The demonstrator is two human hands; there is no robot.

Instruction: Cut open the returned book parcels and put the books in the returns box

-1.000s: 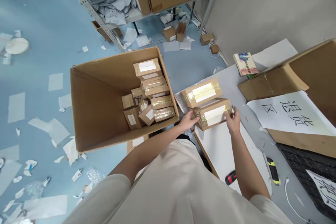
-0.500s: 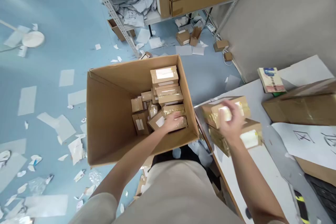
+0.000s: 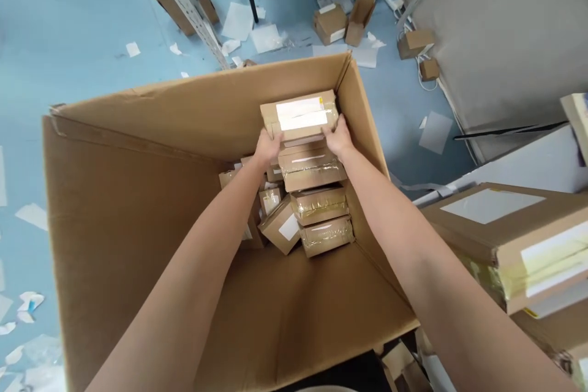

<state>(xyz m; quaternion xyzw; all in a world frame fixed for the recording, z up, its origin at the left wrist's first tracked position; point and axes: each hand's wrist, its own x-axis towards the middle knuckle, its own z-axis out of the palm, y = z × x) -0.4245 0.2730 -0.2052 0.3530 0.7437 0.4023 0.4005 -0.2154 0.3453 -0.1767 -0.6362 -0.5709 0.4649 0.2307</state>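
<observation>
Deep inside the big carton, at its far right corner, both hands now grip the top parcel of the stack: left hand closed on its near-left edge, right hand on its near-right edge. 0.5 s ago the right hand was over the parcels on the surface at right and the left lay on a lower taped parcel. Both have since gone farther in; the work looks shifted to straightening the stack. Two stacked parcels sit untouched on the surface.

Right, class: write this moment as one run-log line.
left hand: grips top parcel left end | right hand: grips its right end | parcel: atop stack in big carton, far right corner
</observation>
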